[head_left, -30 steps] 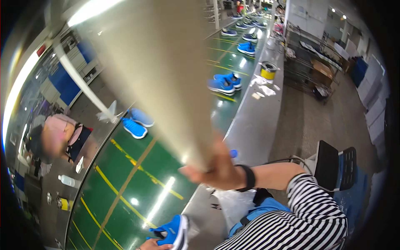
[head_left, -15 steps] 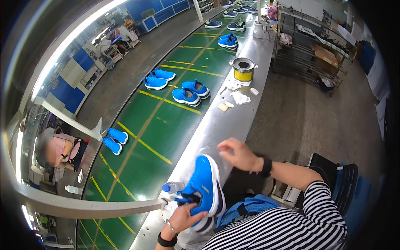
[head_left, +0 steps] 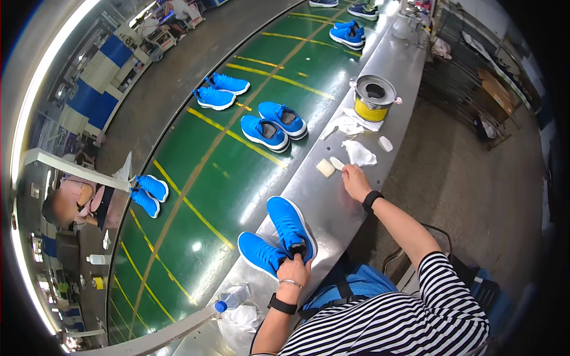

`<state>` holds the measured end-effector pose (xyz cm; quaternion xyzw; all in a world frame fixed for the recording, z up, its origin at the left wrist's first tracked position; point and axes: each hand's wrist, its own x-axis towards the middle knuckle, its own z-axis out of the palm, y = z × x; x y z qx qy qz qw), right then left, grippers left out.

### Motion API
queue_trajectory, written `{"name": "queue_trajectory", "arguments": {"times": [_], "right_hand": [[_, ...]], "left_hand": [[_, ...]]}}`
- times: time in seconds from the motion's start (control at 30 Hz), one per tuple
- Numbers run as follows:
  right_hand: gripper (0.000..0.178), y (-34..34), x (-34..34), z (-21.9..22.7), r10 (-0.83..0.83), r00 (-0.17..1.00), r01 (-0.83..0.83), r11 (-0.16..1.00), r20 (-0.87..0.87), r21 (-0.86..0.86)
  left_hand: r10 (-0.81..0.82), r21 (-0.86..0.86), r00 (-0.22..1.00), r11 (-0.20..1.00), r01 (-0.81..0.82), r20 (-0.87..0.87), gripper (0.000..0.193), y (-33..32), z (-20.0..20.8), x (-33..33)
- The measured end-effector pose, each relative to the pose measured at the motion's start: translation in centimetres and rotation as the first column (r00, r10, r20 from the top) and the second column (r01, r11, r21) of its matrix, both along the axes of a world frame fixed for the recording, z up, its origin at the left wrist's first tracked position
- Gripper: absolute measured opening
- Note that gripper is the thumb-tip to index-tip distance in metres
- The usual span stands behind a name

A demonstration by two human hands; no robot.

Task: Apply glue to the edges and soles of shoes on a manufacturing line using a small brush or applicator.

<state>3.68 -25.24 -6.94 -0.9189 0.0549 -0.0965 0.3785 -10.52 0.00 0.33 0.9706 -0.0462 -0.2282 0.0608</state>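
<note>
A pair of blue sneakers with white soles rests on the metal ledge in front of me. My left hand [head_left: 294, 270] has its fingers hooked into the heel opening of the right-hand sneaker [head_left: 286, 219]. Beside it, the other sneaker [head_left: 259, 252] lies with its heel close under the same hand. Farther along the ledge, my right hand [head_left: 357, 183] pinches the end of a small white oval block [head_left: 336, 163]. A squarish cream block [head_left: 325, 168] and a crumpled white cloth [head_left: 360, 153] lie close to those fingers.
A yellow-labelled metal can [head_left: 373, 102] stands farther up the ledge near another white block [head_left: 386, 143]. Several blue sneakers [head_left: 265, 132] sit in pairs on the green, yellow-lined belt [head_left: 208, 172]. A blue-capped clear bottle [head_left: 234, 296] lies near a pale post at lower left.
The sneaker my left hand held tilted up now lies on the ledge beside its mate. My right hand has reached forward to the small blocks. The view has shifted.
</note>
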Motion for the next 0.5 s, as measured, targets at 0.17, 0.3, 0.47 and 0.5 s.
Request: {"name": "queue_trajectory", "arguments": {"times": [0.17, 0.3, 0.47, 0.5], "right_hand": [[0.022, 0.2, 4.0, -1.4, -0.038, 0.994, 0.024, 0.991, -0.105, -0.132], [0.025, 0.1, 5.6, -1.5, -0.05, 0.979, 0.036, 0.997, -0.198, -0.071], [0.01, -1.0, 6.3, -0.5, 0.103, 0.982, -0.106, 0.994, -0.158, -0.01], [0.01, -1.0, 6.4, 0.0, 0.107, 0.99, -0.107, 0.994, -0.088, 0.01]], "left_hand": [[-0.036, 0.007, 0.99, 0.999, 0.038, -0.136, 0.045, 0.7, 2.4, 0.3], [0.038, -0.11, 0.998, 0.993, -0.042, -0.04, 0.044, -0.5, 6.4, 1.0], [0.392, -0.344, 0.863, 0.896, -0.28, 0.318, 0.078, -2.6, 4.5, 5.0], [0.453, -0.331, 0.843, 0.874, -0.356, 0.291, 0.081, -2.7, 3.0, 5.8]]}}
